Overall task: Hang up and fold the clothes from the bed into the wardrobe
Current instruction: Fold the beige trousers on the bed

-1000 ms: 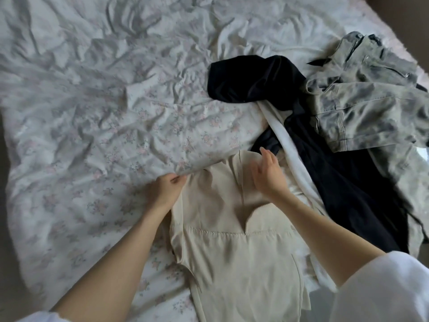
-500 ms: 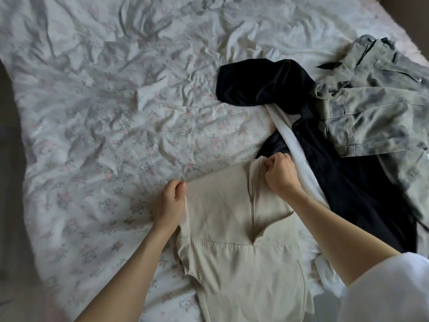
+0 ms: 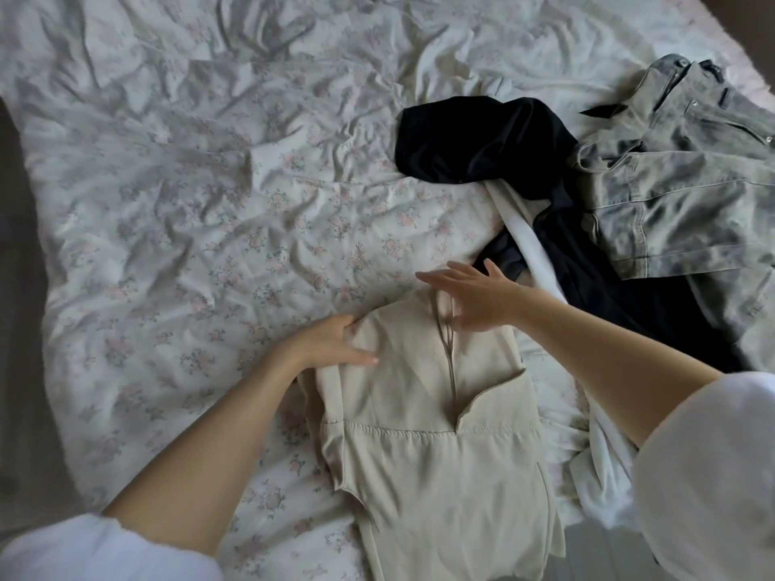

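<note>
The bed is covered in a thin, matt cotton-like sheet, heavily creased, with a faint floral print. On it lie a smooth, matt beige woven garment, a soft black knit-looking garment with a white cloth band, and coarse, mottled grey denim jeans with small shiny metal rivets.

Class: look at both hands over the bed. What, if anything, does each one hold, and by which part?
The left hand holds the beige garment at its top left corner. The right hand, fingers spread, holds nothing.
</note>
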`<action>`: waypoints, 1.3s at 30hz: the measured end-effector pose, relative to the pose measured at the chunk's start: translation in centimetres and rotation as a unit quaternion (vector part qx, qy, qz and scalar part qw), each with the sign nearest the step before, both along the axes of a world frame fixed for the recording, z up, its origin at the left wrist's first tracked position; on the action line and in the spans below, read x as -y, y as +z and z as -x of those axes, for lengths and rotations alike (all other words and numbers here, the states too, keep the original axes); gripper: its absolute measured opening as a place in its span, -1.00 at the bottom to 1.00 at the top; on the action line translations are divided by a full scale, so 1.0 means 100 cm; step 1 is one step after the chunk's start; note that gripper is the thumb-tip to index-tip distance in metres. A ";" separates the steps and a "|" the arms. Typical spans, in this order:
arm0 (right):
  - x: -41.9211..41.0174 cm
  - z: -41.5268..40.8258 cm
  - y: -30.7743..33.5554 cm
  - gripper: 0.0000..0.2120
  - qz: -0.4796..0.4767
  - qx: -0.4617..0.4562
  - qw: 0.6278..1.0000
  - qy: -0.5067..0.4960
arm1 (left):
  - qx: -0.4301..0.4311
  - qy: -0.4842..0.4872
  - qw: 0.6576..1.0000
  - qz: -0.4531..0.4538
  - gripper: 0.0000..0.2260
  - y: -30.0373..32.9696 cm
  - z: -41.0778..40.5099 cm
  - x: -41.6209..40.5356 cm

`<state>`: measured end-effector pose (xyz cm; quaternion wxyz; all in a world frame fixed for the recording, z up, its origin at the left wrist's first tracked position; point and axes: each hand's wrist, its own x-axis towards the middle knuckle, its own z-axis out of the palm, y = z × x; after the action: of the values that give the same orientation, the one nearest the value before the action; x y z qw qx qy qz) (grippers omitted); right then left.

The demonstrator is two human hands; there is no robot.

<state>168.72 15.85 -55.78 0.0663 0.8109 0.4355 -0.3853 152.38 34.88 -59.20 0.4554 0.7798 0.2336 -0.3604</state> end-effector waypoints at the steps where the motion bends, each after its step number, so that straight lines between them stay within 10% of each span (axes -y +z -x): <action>1: -0.003 -0.005 -0.001 -0.17 0.037 -0.021 0.999 -0.016 | -0.021 -0.026 0.999 0.006 -0.37 0.000 -0.002 0.001; 5: -0.011 -0.008 0.005 -0.11 0.119 -0.070 0.989 -0.055 | 0.007 -0.051 0.999 -0.006 -0.53 0.005 -0.001 0.007; 15: -0.017 -0.024 0.074 -0.83 -0.050 0.063 0.994 -0.074 | 0.119 -0.047 0.980 -0.156 -0.66 0.079 -0.035 -0.016; 22: -0.042 -0.036 0.109 -0.72 -0.281 0.288 0.909 -0.109 | 0.299 0.056 0.852 -0.426 -0.83 0.136 -0.058 -0.029; 31: 0.062 0.062 0.098 -0.70 -0.375 0.304 0.875 -0.043 | 0.474 -0.065 0.811 -0.336 -0.91 0.135 0.049 0.049; 35: 0.121 0.117 0.070 -0.65 -0.347 0.243 0.906 0.004 | 0.436 -0.188 0.833 -0.284 -0.80 0.110 0.092 0.082; 39: 0.157 0.162 0.037 -0.45 -0.090 0.139 0.986 0.028 | 0.206 -0.358 0.881 -0.231 -0.58 0.069 0.124 0.107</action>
<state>152.55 0.11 -52.07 0.0637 0.8467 0.4772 -0.2267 140.01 24.20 -52.34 0.1402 0.9499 -0.0837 -0.2663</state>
